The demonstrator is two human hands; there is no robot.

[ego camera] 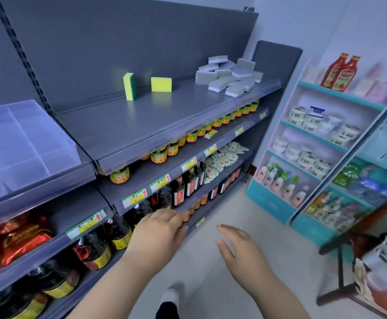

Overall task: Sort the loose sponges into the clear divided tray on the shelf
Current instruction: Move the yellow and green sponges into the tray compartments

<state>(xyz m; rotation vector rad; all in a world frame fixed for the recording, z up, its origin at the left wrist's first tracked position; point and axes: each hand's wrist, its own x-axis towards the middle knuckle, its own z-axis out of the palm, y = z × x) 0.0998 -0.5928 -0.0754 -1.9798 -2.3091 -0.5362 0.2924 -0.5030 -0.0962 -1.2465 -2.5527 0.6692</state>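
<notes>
- None of the sponges is in the clear divided tray (27, 134) yet; its compartments, at nine o'clock, look bare.
- Two yellow sponges (130, 86) stand on the top shelf (165, 120) near twelve o'clock.
- A heap of grey sponges (230, 75) lies at one o'clock, well apart from the tray.
- The left hand (158, 231) and right hand (236, 245) hover low near six o'clock, fingers loosely straight, holding nothing.
- All the sorting seems left to do.

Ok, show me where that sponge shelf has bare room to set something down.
Bare shelf runs from the two yellow sponges forward to the front lip, and between them and the grey sponge pile. The clear divided tray looks empty. The right end is crowded by the pile.
</notes>
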